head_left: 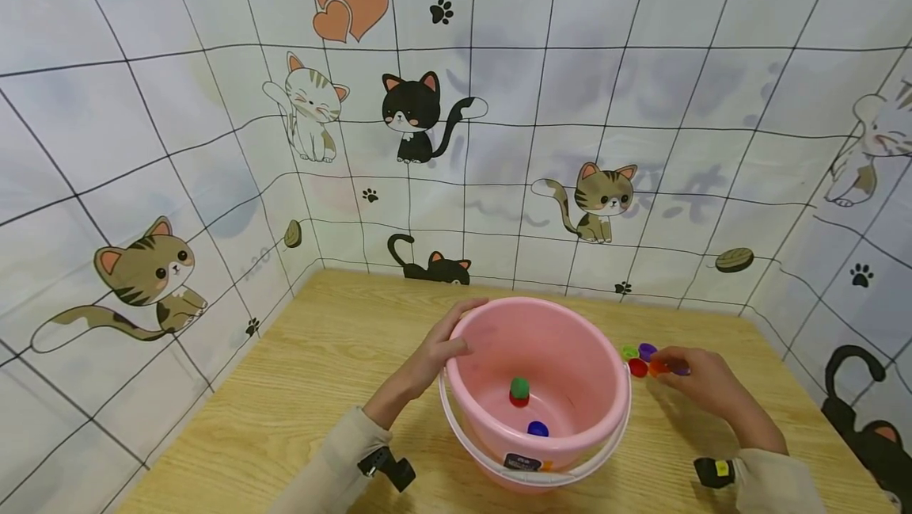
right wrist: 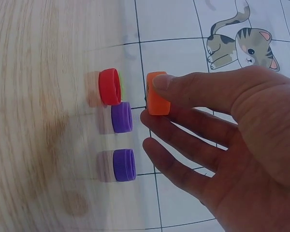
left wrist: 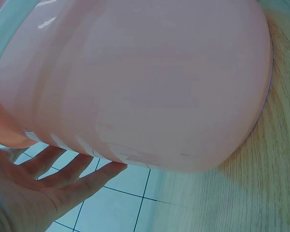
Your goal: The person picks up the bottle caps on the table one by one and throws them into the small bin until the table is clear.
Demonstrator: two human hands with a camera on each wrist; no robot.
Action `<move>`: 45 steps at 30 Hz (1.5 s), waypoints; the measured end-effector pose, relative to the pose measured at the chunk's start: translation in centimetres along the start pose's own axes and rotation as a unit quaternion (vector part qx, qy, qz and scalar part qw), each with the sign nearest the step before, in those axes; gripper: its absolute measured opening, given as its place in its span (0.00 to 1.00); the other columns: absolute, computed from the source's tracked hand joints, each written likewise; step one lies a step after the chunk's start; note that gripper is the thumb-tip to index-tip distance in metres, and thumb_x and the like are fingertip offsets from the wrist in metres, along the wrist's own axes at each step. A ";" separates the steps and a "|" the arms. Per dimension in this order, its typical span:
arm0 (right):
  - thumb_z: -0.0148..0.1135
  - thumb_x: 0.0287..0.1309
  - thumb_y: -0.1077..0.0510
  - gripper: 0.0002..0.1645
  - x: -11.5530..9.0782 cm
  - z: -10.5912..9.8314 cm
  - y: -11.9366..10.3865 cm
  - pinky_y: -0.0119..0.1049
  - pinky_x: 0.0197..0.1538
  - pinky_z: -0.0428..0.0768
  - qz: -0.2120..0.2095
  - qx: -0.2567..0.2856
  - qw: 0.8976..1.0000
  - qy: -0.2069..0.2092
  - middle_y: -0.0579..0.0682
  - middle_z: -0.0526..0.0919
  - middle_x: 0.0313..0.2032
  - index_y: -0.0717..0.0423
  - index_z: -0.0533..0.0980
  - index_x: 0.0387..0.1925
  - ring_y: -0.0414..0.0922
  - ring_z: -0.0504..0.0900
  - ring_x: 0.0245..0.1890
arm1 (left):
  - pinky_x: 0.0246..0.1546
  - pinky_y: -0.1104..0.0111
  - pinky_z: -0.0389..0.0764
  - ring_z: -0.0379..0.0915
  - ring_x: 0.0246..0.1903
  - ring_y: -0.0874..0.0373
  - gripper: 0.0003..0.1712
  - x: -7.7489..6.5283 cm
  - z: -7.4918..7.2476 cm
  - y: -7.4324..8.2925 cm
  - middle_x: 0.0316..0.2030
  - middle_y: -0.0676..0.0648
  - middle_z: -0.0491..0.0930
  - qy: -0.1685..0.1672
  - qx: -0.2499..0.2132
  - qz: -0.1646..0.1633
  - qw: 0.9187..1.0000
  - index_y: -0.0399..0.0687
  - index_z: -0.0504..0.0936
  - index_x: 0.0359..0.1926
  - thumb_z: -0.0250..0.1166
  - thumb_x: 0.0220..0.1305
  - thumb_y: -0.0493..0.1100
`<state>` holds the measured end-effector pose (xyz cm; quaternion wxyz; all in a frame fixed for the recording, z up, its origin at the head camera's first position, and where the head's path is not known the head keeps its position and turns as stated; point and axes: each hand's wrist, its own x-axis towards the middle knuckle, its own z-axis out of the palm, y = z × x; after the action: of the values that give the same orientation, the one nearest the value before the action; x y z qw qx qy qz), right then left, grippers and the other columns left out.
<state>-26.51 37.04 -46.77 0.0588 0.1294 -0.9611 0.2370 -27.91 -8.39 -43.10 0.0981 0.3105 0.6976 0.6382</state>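
A pink bucket [head_left: 492,340] stands upright on the table, and my left hand [head_left: 433,357] grips its left rim, thumb over the edge and fingers along the outside wall. In the right wrist view, my right hand [right wrist: 232,130] pinches an orange bottle cap [right wrist: 157,106] between thumb and fingers, above the wood. Close by lie a red cap [right wrist: 108,87], a purple cap [right wrist: 121,117], another purple cap [right wrist: 124,165] and a green cap [head_left: 630,352]. Inside the bucket are a green piece [head_left: 520,387] over a red one [head_left: 519,401], and a blue piece [head_left: 537,428].
The bucket's white handle [head_left: 541,479] hangs down at its front. The wooden table [head_left: 321,371] is bordered at the back and sides by a cat-print tiled sheet [head_left: 513,181]. The loose caps lie right of the bucket.
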 end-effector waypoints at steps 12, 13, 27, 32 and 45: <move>0.71 0.60 0.61 0.17 0.0 -0.5 -0.6 0.49 0.42 0.88 -0.002 -0.007 1.000 0.002 0.59 0.89 0.43 0.65 0.83 0.49 0.54 0.87 0.41 | 0.50 0.44 0.86 0.77 0.56 0.37 0.44 0.1 0.1 0.0 0.70 0.41 0.68 0.002 0.007 -0.002 1.000 0.57 0.58 0.79 0.53 0.59 0.44; 0.71 0.60 0.61 0.17 0.0 -0.5 -0.6 0.48 0.42 0.88 -0.001 -0.006 1.000 0.003 0.59 0.89 0.43 0.65 0.83 0.49 0.54 0.87 0.40 | 0.50 0.45 0.86 0.77 0.56 0.37 0.44 0.1 0.1 0.0 0.70 0.41 0.68 0.002 0.007 -0.002 1.000 0.56 0.58 0.79 0.53 0.60 0.44; 0.72 0.58 0.62 0.17 0.2 -0.9 -0.9 0.43 0.39 0.88 -0.017 -0.015 1.000 0.011 0.58 0.89 0.42 0.64 0.84 0.49 0.53 0.88 0.40 | 0.48 0.45 0.86 0.77 0.56 0.34 0.44 0.0 0.1 -0.1 0.70 0.40 0.68 0.001 0.000 -0.005 1.000 0.57 0.58 0.79 0.53 0.60 0.44; 0.72 0.58 0.61 0.18 0.1 -1.1 -1.2 0.44 0.39 0.88 -0.020 -0.015 1.000 0.017 0.59 0.89 0.42 0.65 0.84 0.49 0.54 0.88 0.39 | 0.48 0.47 0.87 0.77 0.56 0.36 0.44 0.1 0.1 0.0 0.70 0.40 0.67 0.001 0.002 -0.005 1.000 0.56 0.58 0.80 0.53 0.60 0.44; 0.71 0.59 0.63 0.18 0.1 -1.7 -1.8 0.47 0.39 0.89 -0.029 -0.009 0.999 0.020 0.62 0.88 0.43 0.66 0.83 0.50 0.55 0.87 0.40 | 0.48 0.45 0.86 0.78 0.54 0.32 0.44 0.1 0.1 0.0 0.70 0.39 0.68 -0.002 -0.002 -0.005 1.000 0.57 0.58 0.80 0.53 0.60 0.44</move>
<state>-25.99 36.26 -44.49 0.0864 0.1514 -0.9577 0.2291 -27.88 -8.25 -43.12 0.1034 0.3083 0.6979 0.6381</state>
